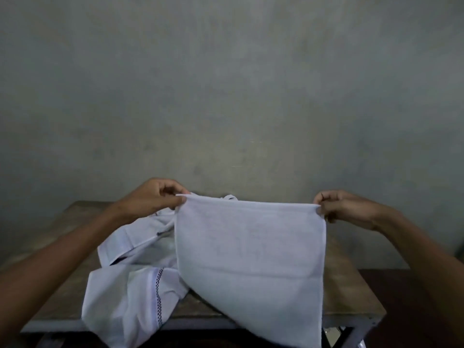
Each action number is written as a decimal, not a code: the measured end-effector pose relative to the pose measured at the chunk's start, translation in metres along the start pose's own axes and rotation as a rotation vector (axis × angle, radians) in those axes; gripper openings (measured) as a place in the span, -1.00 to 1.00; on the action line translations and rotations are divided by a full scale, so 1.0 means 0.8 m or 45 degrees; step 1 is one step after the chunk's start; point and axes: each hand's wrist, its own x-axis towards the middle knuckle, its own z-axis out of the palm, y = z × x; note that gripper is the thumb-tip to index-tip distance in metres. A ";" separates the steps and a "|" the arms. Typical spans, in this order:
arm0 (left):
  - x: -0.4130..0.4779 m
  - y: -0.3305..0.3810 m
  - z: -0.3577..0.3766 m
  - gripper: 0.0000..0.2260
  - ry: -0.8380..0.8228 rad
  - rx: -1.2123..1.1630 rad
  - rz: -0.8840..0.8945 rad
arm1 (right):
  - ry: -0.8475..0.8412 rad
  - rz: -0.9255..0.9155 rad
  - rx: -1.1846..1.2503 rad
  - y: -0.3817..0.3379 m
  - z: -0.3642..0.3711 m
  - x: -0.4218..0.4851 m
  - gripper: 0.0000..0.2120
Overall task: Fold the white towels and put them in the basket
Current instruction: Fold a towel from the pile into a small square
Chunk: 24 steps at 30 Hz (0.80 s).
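I have one white towel (251,259) up in the air, stretched flat between both hands above the surface (60,237). The left grip (150,198) pinches its top left corner between thumb and fingertips. The right grip (344,207) pinches the top right corner the same way, so the upper edge runs taut and nearly level from one to the other. The cloth hangs toward me in a smooth sheet. Its lower part drapes over the near edge of the surface and runs out of the bottom of the view, so I cannot see its bottom hem. A faint crosswise line shows partway down, but I cannot tell whether the sheet is one layer or already doubled. To its left, on the surface, lies a rumpled heap (130,290) of white cloth with a dotted dark stitch line along one band, part of it spilling over the near edge. The heap meets the held towel or passes behind it. I see no neat folded stack anywhere, and no basket is in view. My judgement is that the task is near its start: this towel is squared up for a fold, the heap is unfolded work to come, and nothing I can see has gone into a basket. Behind everything stands a bare grey wall (226,84).
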 end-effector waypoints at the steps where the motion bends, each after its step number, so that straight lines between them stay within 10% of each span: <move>1: 0.013 -0.008 0.002 -0.91 0.024 0.062 -0.002 | 0.063 0.014 -0.095 0.004 0.000 0.014 -0.86; 11: 0.064 -0.101 0.062 -0.91 0.471 0.488 0.186 | 0.818 -0.169 -0.246 0.085 0.048 0.097 -0.91; 24: -0.074 -0.184 0.178 -0.88 0.052 0.862 0.478 | 0.429 -0.052 -0.705 0.202 0.101 0.014 -0.89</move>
